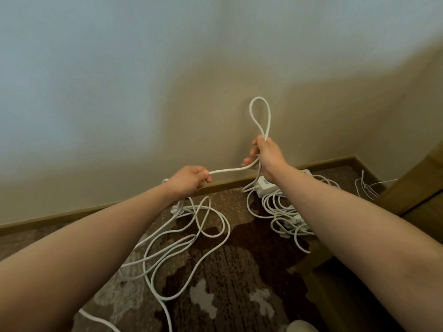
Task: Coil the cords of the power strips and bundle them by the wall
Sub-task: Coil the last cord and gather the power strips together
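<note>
A white cord (233, 169) is held in the air in front of the wall (143, 92) by both hands. The right hand (266, 155) is raised higher, its fingers (250, 160) curled round the cord, and one narrow loop (260, 116) is seen standing upright above that hand against the wall. From there the cord is stretched down and across to the left hand (189, 179), where it is gripped inside clenched fingers (205, 178). Below the left hand the rest of the cord is spread in loose, tangled loops (182, 238) over the patterned brown carpet (239, 283), away from the wall. A white power strip (269, 185) is laid on the carpet just beside the skirting board (72, 215) at the foot of the wall, partly hidden behind the right forearm, and a heap of already gathered white cord (282, 212) is piled just in front of it. Further along the wall, in the corner, a few thin white strands (366, 185) are left on the carpet
</note>
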A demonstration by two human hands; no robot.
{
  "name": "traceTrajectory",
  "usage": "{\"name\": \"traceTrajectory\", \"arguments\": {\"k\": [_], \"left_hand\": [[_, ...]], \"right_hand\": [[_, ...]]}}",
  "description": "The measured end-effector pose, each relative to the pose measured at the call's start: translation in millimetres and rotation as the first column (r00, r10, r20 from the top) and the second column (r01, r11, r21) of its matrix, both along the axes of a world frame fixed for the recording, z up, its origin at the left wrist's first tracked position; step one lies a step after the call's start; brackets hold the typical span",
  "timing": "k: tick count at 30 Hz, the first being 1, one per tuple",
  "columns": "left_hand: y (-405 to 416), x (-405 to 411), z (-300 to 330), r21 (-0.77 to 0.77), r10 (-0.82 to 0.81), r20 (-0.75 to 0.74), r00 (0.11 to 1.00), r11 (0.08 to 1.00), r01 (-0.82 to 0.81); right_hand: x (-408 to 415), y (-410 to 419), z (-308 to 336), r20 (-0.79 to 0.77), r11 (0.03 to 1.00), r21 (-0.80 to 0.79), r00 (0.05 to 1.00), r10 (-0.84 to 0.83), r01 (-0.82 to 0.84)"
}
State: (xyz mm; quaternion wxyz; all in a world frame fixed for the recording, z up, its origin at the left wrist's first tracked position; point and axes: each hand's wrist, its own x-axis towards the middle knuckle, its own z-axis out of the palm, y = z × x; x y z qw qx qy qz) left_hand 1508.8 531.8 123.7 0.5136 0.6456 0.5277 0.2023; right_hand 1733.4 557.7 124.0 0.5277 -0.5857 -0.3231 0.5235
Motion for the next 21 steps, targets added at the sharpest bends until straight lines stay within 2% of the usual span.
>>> {"name": "traceTrajectory", "arguments": {"k": [2,5,8,10,15,19,21], "left_hand": [[-1,-2,-2,-0.052,-0.099,0.024,0.995,0.994,0.1],[0,-8,-5,-0.165,-0.242,0.045,0.969,0.955,0.246],[7,-22,-2,-0.168,-0.265,-0.012,0.964,0.951,0.26],[15,-37,3,-0.135,-0.226,-0.061,0.972,0.967,0.216],[18,-64,4,0.061,-0.088,-0.251,0.964,0.992,0.106],[12,-38,8,0.199,-0.106,-0.271,0.957,0.966,0.164],[10,-23,12,0.223,-0.166,-0.323,0.932,0.943,0.246]], "right_hand": [[2,1,1,0.012,0.999,0.013,0.999,-0.038,0.038],[9,9,8,0.257,0.995,0.095,0.965,-0.054,0.03],[20,15,12,0.514,0.982,0.179,0.857,-0.04,-0.062],[31,14,11,0.605,0.978,0.192,0.795,-0.05,-0.084],[50,13,9,0.66,0.976,0.213,0.742,-0.118,-0.035],[27,14,8,0.658,0.978,0.164,0.753,-0.013,-0.127],[17,13,8,0.692,0.97,0.124,0.719,0.067,-0.21]]}}
